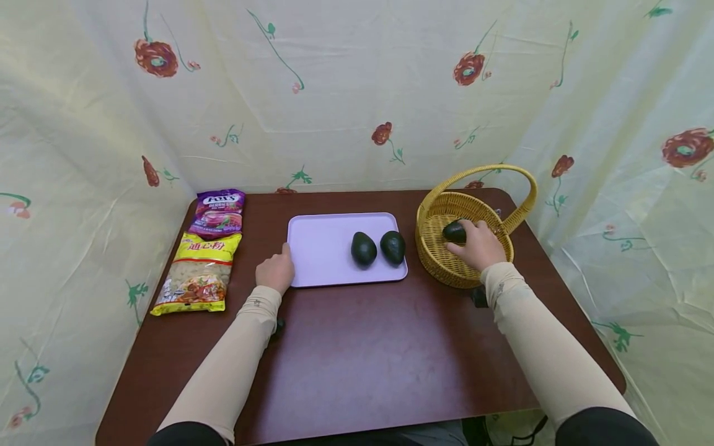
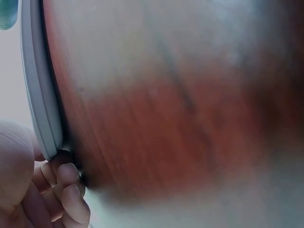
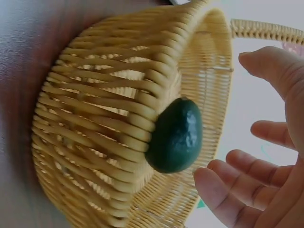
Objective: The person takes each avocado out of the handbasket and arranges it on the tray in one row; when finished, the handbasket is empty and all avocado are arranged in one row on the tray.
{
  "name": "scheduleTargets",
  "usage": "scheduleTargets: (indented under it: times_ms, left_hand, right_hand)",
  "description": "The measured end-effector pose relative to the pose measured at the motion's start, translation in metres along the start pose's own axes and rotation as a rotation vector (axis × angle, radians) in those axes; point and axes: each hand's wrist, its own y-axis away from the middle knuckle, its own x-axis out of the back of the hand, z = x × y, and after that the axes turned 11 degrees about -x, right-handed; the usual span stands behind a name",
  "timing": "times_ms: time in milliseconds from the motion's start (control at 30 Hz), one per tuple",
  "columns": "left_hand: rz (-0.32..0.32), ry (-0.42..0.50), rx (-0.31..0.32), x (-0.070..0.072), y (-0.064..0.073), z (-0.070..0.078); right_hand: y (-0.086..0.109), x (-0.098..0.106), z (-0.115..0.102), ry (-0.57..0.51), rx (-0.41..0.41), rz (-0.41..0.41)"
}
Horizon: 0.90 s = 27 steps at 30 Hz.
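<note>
My left hand [image 1: 276, 271] grips the left edge of a pale purple tray [image 1: 320, 249]; in the left wrist view its fingers curl under the tray's rim [image 2: 42, 95]. Two dark green avocados [image 1: 364, 249] lie side by side on the tray's right half. My right hand [image 1: 481, 246] reaches into a yellow wicker basket [image 1: 440, 267]. Another avocado [image 3: 176, 137] is inside it, close to my fingers. The right wrist view shows thumb and fingers spread, with a gap between them and this avocado.
A purple snack bag [image 1: 217, 214] and a yellow pasta bag [image 1: 198, 272] lie at the left of the brown table [image 1: 357, 353]. The basket's tall handle [image 1: 519, 214] arches over its opening. Behind the table hangs a flowered curtain [image 1: 334, 124].
</note>
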Motion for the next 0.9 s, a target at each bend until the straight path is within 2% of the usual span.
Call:
scheduleTargets:
  times_ms: [200,500,900]
  left_hand:
    - [0.002,-0.005,0.003,-0.001,-0.002,-0.002]
    - [-0.014,-0.002,0.008,-0.001,-0.001,-0.001]
    - [0.035,-0.01,-0.009,-0.005,-0.002,-0.002]
  right_hand:
    - [-0.014,0.007,-0.002,-0.001,-0.019,-0.038]
    - [-0.032,0.001,0.003,0.042,-0.042,-0.083]
    - [-0.053,-0.005,0.005,0.091,-0.076,-0.12]
